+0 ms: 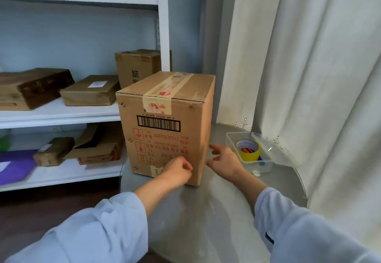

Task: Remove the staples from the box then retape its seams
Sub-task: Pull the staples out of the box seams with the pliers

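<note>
Upside-down print on the box (165, 131)

Above the fingers (185, 165), "275x210x255" and "2.82" are read in red; barcode (158, 123) digits "2 69 02952 84430 2" are printed higher still.

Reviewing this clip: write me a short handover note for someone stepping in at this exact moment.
Left hand: fingers curled against the lower front face of the cardboard box, near a scrap of old tape; whether it pinches anything is unclear.
Right hand: open, fingers spread beside the box's right face, holding nothing.
The box stands on the round table, printing upside down, old printed tape across its top seam.
The yellow tape roll sits in the clear plastic bin to the right.
Done: nothing evident.
Left: pull staples still visible along the front's left edge, then retape seams.
</note>
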A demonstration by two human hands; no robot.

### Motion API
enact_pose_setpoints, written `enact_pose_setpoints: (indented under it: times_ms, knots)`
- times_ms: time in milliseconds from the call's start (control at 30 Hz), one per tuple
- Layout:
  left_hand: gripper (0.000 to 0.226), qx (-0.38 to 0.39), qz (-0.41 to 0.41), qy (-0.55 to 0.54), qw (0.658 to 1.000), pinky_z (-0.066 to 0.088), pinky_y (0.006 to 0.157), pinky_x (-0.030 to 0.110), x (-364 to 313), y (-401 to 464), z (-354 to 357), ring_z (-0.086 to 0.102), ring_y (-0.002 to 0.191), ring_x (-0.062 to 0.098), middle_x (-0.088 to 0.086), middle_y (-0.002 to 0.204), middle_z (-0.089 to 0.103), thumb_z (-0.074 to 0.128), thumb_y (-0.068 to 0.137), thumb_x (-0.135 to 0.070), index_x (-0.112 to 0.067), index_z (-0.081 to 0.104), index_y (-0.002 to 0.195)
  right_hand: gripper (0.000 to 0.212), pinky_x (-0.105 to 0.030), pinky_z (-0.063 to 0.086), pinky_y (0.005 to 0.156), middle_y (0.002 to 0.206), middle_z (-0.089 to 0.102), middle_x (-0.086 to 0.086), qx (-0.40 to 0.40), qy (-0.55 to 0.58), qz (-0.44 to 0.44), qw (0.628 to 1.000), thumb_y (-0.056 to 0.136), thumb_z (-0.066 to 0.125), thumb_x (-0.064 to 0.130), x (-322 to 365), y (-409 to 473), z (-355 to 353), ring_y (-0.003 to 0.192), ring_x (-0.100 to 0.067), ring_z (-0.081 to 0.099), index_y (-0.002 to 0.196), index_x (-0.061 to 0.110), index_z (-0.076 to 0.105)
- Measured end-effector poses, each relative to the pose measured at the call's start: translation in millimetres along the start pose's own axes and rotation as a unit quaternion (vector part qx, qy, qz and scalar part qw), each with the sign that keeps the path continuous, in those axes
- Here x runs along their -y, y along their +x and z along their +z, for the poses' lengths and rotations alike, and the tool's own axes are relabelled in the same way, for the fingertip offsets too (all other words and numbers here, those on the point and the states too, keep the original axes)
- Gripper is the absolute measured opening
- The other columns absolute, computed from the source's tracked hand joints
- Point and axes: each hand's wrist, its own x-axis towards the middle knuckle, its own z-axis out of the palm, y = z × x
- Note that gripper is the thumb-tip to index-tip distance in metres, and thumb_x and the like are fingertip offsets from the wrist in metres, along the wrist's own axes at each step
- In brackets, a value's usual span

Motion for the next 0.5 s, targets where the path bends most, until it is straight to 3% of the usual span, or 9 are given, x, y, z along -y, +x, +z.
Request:
enact_pose_setpoints:
  times_ms: [67, 167, 233, 333, 433, 500]
  knots:
    - [0.022, -0.024, -0.013, 0.004, 1.0, 0.046, 0.075, 0.026, 11, 2, -19, 0.055, 0.099, 0.021, 0.007, 0.113, 0.058, 0.048, 0.087, -0.003, -0.023, 0.055, 0.082, 0.068, -0.033, 0.044, 0.097, 0.134, 0.052, -0.009, 0.007, 0.046, 0.004, 0.999, 0.082, 0.065, 0.022, 8, -2, 5, 0.121, -0.025, 0.052, 0.144, 0.015, 0.037]
    - [0.021, -0.077, -0.041, 0.001, 0.996, 0.046, 0.09, 0.031, 27, 5, -54, 0.051, 0.109, 0.023, 0.008, 0.124, 0.05, 0.051, 0.088, -0.004, -0.019, 0.054, 0.102, 0.076, -0.033, 0.04, 0.101, 0.139, 0.047, -0.008, 0.01, 0.115, 0.027, 0.993, 0.083, 0.069, 0.026, 11, -1, 11, 0.127, -0.024, 0.046, 0.147, 0.015, 0.03]
    - [0.04, -0.137, -0.07, -0.037, 0.987, 0.039, 0.103, 0.037, 36, 6, -75, 0.045, 0.122, 0.029, 0.013, 0.135, 0.04, 0.053, 0.09, -0.007, -0.013, 0.042, 0.128, 0.084, -0.035, 0.039, 0.104, 0.142, 0.044, -0.007, 0.017, 0.135, 0.033, 0.99, 0.081, 0.073, 0.034, 16, 1, 18, 0.131, -0.024, 0.043, 0.149, 0.015, 0.027]
    - [0.062, -0.212, -0.094, -0.105, 0.967, 0.035, 0.104, 0.038, 42, 5, -87, 0.04, 0.128, 0.033, 0.017, 0.143, 0.028, 0.052, 0.093, -0.006, -0.008, 0.019, 0.145, 0.086, -0.036, 0.039, 0.105, 0.144, 0.044, -0.005, 0.025, 0.145, 0.032, 0.989, 0.079, 0.074, 0.043, 18, 2, 27, 0.133, -0.023, 0.04, 0.148, 0.017, 0.029]
    - [0.077, -0.213, -0.109, -0.145, 0.96, 0.03, 0.11, 0.043, 46, 10, -88, 0.031, 0.136, 0.035, 0.017, 0.152, 0.017, 0.051, 0.093, -0.004, -0.012, 0.001, 0.151, 0.078, -0.034, 0.04, 0.102, 0.141, 0.048, -0.004, 0.032, 0.152, 0.03, 0.987, 0.082, 0.071, 0.043, 20, 4, 35, 0.131, -0.023, 0.043, 0.145, 0.018, 0.033]
    - [0.077, -0.195, -0.114, -0.15, 0.962, 0.028, 0.111, 0.045, 52, 17, -87, 0.029, 0.138, 0.034, 0.016, 0.153, 0.018, 0.049, 0.093, -0.004, -0.014, 0.0, 0.152, 0.073, -0.033, 0.041, 0.101, 0.138, 0.05, -0.003, 0.039, 0.155, 0.038, 0.986, 0.083, 0.07, 0.04, 19, 4, 39, 0.129, -0.023, 0.045, 0.143, 0.018, 0.034]
